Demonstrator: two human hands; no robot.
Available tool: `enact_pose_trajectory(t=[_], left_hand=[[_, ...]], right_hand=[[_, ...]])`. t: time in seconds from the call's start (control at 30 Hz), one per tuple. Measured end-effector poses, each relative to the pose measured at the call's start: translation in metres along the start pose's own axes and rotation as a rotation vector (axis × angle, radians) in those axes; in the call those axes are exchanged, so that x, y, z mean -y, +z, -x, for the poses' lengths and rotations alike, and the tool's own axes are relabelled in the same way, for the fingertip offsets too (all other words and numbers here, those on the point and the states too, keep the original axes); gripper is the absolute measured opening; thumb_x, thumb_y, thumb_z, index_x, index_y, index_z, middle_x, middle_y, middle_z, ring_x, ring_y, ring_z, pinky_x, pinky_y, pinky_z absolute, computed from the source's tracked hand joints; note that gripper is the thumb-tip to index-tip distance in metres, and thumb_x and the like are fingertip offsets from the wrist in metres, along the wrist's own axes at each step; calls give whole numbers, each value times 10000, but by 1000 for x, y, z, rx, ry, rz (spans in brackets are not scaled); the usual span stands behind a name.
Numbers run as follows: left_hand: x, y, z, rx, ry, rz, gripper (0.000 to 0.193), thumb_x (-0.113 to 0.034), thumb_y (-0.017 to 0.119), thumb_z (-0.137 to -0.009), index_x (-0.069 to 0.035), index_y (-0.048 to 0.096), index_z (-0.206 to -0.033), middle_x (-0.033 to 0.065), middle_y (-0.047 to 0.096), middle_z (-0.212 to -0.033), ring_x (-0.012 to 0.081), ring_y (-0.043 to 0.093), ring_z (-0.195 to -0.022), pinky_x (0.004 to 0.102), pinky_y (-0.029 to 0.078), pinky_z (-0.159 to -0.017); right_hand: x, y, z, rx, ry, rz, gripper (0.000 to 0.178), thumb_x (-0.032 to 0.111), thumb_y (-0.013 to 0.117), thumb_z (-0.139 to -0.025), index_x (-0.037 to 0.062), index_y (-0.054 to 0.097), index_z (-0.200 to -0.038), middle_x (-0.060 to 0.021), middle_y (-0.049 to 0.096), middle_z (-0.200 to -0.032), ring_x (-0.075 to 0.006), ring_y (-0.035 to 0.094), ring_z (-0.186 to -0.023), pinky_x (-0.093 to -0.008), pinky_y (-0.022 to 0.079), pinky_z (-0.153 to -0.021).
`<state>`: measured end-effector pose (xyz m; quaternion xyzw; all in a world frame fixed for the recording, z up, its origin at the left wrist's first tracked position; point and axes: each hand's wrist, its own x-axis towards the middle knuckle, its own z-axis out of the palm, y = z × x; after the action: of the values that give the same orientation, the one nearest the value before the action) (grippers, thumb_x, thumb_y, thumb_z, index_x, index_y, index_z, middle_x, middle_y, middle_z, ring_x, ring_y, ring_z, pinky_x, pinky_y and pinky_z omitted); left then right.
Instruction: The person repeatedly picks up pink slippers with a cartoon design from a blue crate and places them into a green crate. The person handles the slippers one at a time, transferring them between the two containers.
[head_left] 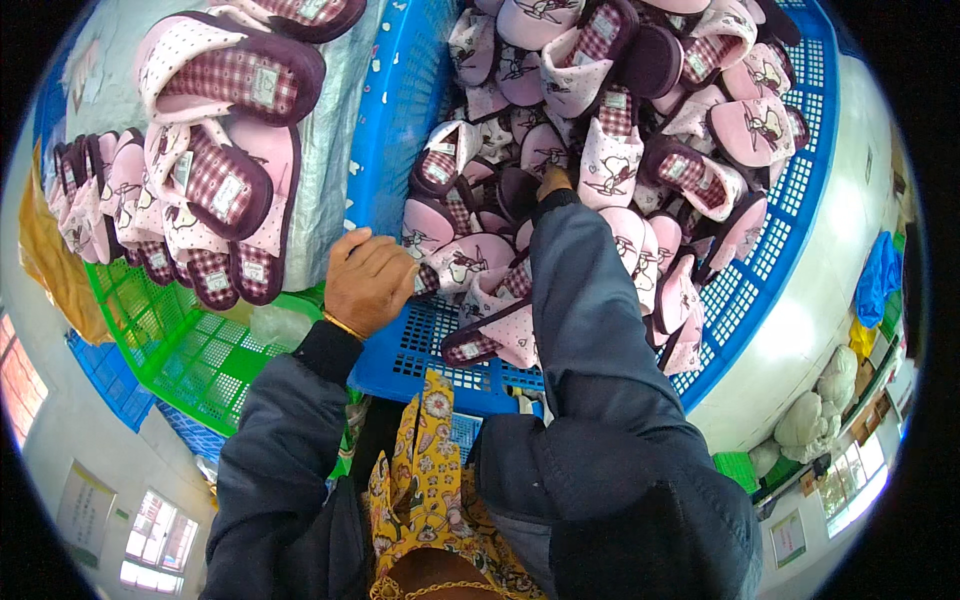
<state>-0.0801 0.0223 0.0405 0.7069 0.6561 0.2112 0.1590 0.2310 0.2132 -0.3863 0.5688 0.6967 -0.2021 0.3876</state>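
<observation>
A large blue basket (372, 130) in front of me is heaped with pink slippers (612, 160); they have dark soles, checked insoles and a cartoon figure on the uppers. My left hand (368, 280) is curled over the basket's near left rim, knuckles up. Deep in the pile is my right hand (553, 182), its arm stretched forward across the near slippers. Only the back of that hand shows beside a dark sole (518, 194); its fingers are hidden among the slippers.
At the left, more slippers (215, 180) lie in stacked rows on a surface covered with pale sheeting (335, 110). Below them stands a green basket (180, 350) with some clear plastic in it. White sacks (815, 410) and a blue bag (878, 280) are along the right.
</observation>
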Motion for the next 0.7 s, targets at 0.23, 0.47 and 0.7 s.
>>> enact_pose_trajectory(t=[0.23, 0.47, 0.7], left_hand=[[-1, -6, 34, 26, -115, -125, 65, -149, 695, -812, -117, 649, -844, 18, 669, -884, 193, 637, -951, 406, 345, -1011], [-2, -6, 33, 5, -90, -164, 67, -147, 687, -812, -116, 628, -816, 10, 654, -852, 189, 628, -914, 412, 349, -998], [-2, 0, 29, -8, 19, -225, 80, -196, 650, -815, -118, 634, -802, 26, 620, -805, 205, 602, -875, 450, 389, -958]], right_hand=[[84, -66, 85, -187, -102, -967, 344, 9, 678, -746, 35, 648, -1088, -144, 679, -963, -284, 636, -905, -379, 507, -797], [133, -208, 274, -165, -467, -1895, 233, 102, 730, -835, -12, 651, -1022, 21, 615, -848, -51, 510, -727, -206, 427, -650], [93, -248, 432, -396, -492, -1663, 200, 105, 753, -801, 10, 664, -953, -50, 628, -846, -116, 559, -723, -266, 460, -633]])
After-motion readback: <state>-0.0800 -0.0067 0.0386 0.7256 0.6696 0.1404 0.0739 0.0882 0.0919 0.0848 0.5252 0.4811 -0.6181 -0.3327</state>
